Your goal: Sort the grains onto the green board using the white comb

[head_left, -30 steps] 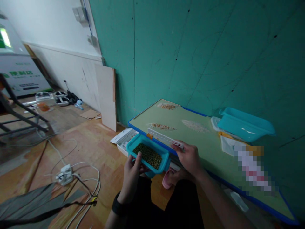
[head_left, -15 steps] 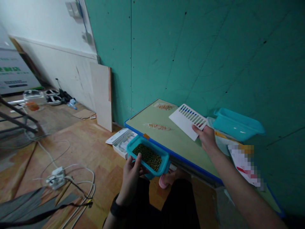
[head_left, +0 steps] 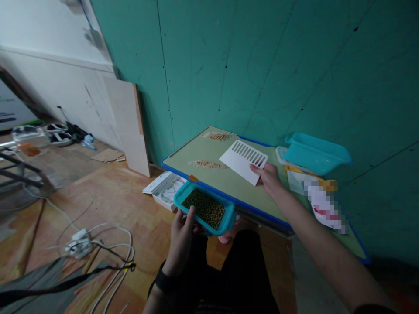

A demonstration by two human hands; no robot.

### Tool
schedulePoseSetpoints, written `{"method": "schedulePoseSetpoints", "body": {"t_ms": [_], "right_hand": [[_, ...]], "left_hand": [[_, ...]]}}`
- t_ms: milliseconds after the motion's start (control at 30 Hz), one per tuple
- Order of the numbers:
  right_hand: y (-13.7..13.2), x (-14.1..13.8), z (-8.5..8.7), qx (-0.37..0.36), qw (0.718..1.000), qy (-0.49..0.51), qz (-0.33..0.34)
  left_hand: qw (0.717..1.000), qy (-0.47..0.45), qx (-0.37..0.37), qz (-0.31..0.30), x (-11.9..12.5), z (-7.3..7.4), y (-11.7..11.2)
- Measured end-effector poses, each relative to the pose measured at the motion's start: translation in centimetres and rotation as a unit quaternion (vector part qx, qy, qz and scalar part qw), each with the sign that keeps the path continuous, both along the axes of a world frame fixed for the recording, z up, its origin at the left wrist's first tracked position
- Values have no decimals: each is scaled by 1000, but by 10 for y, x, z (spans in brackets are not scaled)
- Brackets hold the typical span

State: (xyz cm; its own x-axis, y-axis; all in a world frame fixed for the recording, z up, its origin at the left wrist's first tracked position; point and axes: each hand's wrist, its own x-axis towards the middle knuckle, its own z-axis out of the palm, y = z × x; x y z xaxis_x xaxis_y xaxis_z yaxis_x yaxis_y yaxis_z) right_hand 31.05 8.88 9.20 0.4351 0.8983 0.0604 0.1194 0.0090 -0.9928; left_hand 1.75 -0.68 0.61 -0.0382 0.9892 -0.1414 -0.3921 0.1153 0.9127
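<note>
My left hand (head_left: pixel 182 229) grips the near left rim of a turquoise plastic tub (head_left: pixel 229 214), thumb on top, just off the table's front edge. Inside lie green beans (head_left: pixel 198 201) and, to the right, yellowish soybeans (head_left: pixel 215 214). In my right hand (head_left: pixel 270 176) is a white slotted scraper (head_left: pixel 236 163), pinched at its right end, over the tabletop. Two elongated heaps of grains lie on the table: a back heap (head_left: pixel 217 136) and a front heap (head_left: pixel 208 164), orange-yellow kernels with paler bits at their left.
A second turquoise tub (head_left: pixel 316 152) stands at the table's back right, beside a blurred packet (head_left: pixel 324 207). The pale green table (head_left: pixel 183 159) has a blue edge and abuts the green wall (head_left: pixel 203 65). An open white box (head_left: pixel 165 194) and cables (head_left: pixel 126 244) are on the floor.
The scraper in my right hand has shifted slightly left and lies nearer the tabletop. My left hand still holds the tub, nearly unmoved. The whole view has shifted a little.
</note>
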Motion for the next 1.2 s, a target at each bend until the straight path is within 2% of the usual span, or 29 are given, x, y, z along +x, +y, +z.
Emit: {"method": "schedulePoseSetpoints", "body": {"t_ms": [233, 467, 833, 1200], "right_hand": [[-1, -4, 2, 13, 999, -27, 28], [-4, -7, 7, -5, 998, -16, 66], [-1, -9, 8, -16, 997, -1, 70], [-3, -10, 9, -57, 996, 30, 66]], "left_hand": [[1000, -6, -4, 0, 0, 0, 0], [1000, -6, -20, 6, 0, -1, 0], [1000, -7, -9, -3, 0, -4, 0], [1000, -11, -11, 1, 1, 0, 0]]}}
